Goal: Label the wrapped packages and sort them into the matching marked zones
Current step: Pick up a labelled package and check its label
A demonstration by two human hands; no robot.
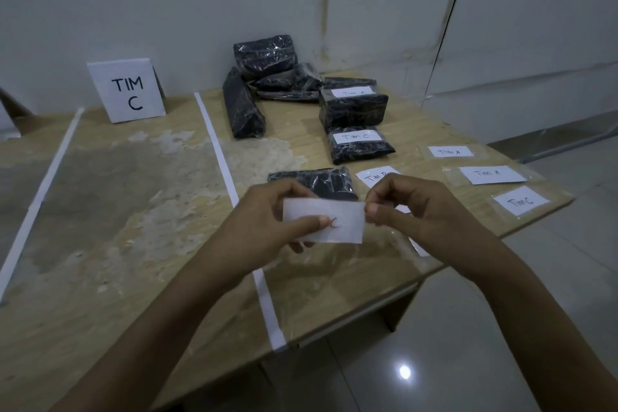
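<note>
Tape strips [219, 150], two of them and white, cut the worn worktop [110, 197] into zones. The zone between them holds a standing sign [128, 90] that reads TIM C, set at the back by the wall. All the black wrapped packages lie to the right of the right-hand strip. Two of them carry labels: the Tim A package [352, 107] and, just in front of it, the Tim C package [359, 145]. One bare package [312, 181] lies flat just behind the hands. A heap [264, 77] of further bare packages sits at the back against the wall; it has at least three, though the exact count cannot be told. Both hands hover above the near part of the worktop with a paper label [334, 222] between them. The left hand [281, 214] pinches its left half, thumb on the front, and the right hand [404, 204] pinches its right edge with curled fingers. A letter C shows on the label beside the thumb. Four loose slips lie on the right side of the worktop: a far Tim A slip [449, 152], a near Tim A slip [491, 174], a Tim C slip [521, 201] and a Tim B slip [376, 176], which is partly hidden by the right hand.
</note>
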